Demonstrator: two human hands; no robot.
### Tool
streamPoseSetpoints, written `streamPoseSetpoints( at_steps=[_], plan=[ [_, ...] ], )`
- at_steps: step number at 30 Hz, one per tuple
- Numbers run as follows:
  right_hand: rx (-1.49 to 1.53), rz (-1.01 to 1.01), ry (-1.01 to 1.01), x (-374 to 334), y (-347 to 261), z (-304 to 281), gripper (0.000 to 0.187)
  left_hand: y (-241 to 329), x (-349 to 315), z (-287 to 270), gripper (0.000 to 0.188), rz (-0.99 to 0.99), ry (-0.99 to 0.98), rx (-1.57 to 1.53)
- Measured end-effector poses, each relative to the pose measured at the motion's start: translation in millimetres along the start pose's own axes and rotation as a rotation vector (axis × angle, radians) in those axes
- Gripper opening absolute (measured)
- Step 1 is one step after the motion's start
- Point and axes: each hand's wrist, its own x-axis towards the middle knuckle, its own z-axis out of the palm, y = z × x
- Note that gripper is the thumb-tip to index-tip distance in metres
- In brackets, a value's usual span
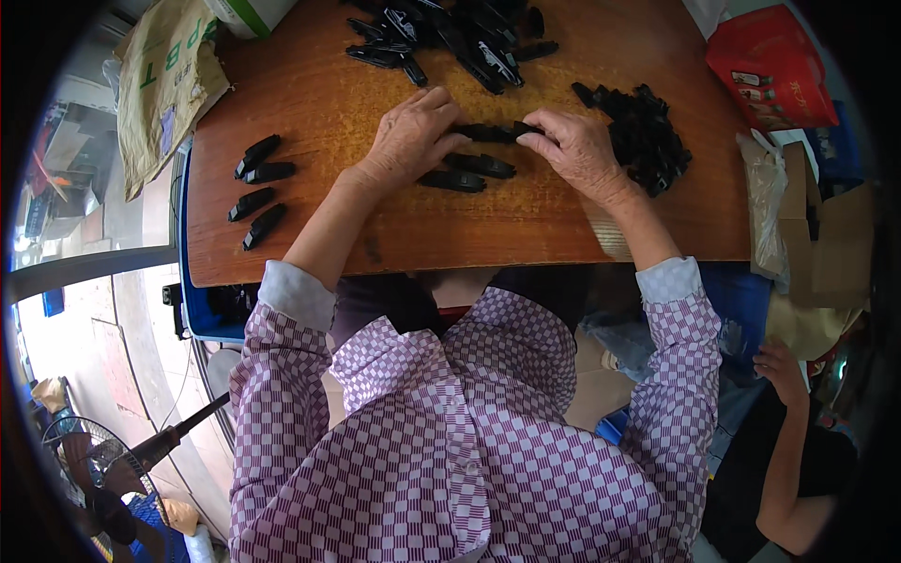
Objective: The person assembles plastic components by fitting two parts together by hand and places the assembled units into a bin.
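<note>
While I watch from far away, I see my left hand point(410, 139) and right hand point(577, 150) pinching the two ends of one long black plastic clip piece point(488, 133) on the brown wooden table point(328, 113). Just below that piece lie two more black pieces point(466, 173). To its right sits a small black parts pile point(648, 136); four black pieces point(256, 188) lie far to its left.
</note>
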Motion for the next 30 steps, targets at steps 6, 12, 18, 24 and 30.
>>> streamPoseSetpoints(
  at_steps=[6,12,18,24,30],
  plan=[
    [-0.022,0.028,-0.170,9.5,0.3,-2.0,0.024,0.7,-0.4,1.9,0.024,-0.009,0.025,-0.061],
    [0.042,0.067,-0.244,14.9,3.2,-1.5,0.021,2.0,2.6,-0.2,0.024,-0.043,-0.025,-0.125],
    [0.065,-0.011,-0.153,20.0,-3.6,23.3,0.021,1.9,7.5,1.3,0.023,-0.055,-0.013,-0.150],
    [0.027,0.073,-0.054,21.0,9.4,-1.1,0.018,-2.9,7.1,-1.6,0.028,-0.135,-0.037,-0.282],
    [-0.559,-0.021,0.084,26.5,81.3,-21.7,0.028,-18.7,59.6,4.5,0.033,-0.090,0.098,0.136]
  ],
)
